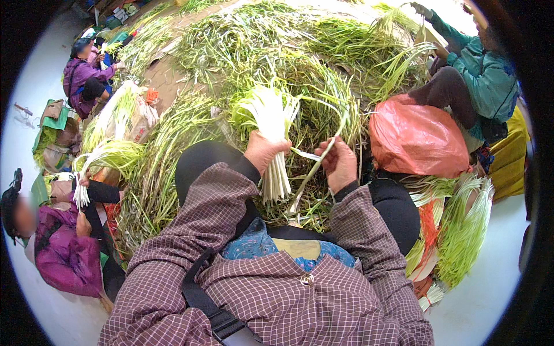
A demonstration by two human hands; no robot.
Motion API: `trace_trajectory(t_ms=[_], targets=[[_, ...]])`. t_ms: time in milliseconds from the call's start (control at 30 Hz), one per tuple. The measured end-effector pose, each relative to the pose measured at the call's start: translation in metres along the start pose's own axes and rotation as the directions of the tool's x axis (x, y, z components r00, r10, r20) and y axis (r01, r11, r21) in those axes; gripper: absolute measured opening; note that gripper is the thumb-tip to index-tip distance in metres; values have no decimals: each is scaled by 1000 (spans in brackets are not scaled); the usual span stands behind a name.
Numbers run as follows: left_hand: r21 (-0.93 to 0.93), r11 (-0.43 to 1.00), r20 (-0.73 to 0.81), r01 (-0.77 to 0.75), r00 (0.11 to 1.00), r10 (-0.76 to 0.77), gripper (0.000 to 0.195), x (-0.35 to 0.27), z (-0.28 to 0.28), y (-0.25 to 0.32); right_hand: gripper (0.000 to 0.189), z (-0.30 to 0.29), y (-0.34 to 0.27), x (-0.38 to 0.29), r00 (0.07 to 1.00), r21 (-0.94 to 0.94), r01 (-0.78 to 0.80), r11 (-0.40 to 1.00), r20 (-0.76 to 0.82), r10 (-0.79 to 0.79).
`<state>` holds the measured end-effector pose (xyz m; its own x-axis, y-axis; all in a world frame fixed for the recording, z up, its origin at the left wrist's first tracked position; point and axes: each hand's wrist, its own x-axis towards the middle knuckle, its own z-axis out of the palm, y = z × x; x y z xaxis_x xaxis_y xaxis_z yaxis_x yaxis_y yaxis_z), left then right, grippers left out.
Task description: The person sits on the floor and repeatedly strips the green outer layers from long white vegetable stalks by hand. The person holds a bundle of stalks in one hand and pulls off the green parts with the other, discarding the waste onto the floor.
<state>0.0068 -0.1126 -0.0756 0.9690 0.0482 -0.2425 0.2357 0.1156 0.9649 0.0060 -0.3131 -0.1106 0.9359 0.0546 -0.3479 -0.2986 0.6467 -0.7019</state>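
Note:
My left hand [267, 152] is closed around a bundle of long pale stalks [275, 175], likely garlic chives or a similar leafy vegetable. The white ends hang below the fist, and the yellow-green leaves fan out above it. To its right, my right hand [338, 162] pinches a single stalk [310, 175] between thumb and fingers. That stalk's lower end points down and left, and its leaf arches up and back over the heap. A thin white strip [305, 154] stretches between the two hands. Loose leaves and stalks [311, 82] lie heaped beyond both hands.
Two people in purple [69, 255] sit at the left; the nearer holds a bunch of stalks [88, 173]. A person in green [487, 82] sits at the right, behind a red plastic sack [417, 136]. More stalks [465, 233] lie beside my right knee [396, 212].

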Motion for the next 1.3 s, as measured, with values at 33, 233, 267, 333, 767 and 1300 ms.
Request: trace_trajectory(t_ms=[33, 233, 267, 333, 767, 1300], targets=[[-21, 1000, -4, 13, 1000, -13, 14, 0, -1, 2, 21, -14, -8, 7, 998, 88, -60, 994, 1, 60], [-172, 985, -29, 5, 1000, -11, 18, 8, -17, 11, 21, -70, -32, 28, 997, 414, 15, 910, 63, -45], [-169, 985, -29, 13, 999, -18, 18, 10, -21, 12, 21, -76, -33, 30, 999, 377, 47, 925, 4, -52], [-159, 987, -11, -16, 1000, 14, 18, 8, -22, 18, 21, -76, -37, 30, 995, 306, 96, 947, -68, -79], [-731, 678, 78, 75, 997, -25, 19, 15, -44, 34, 20, -51, -26, 21, 980, -186, 184, 965, -40, -195], [-141, 979, 283, 148, 954, -103, 38, -24, 16, 2, 21, 29, -9, 4, 988, -188, 59, 980, 153, -30]])
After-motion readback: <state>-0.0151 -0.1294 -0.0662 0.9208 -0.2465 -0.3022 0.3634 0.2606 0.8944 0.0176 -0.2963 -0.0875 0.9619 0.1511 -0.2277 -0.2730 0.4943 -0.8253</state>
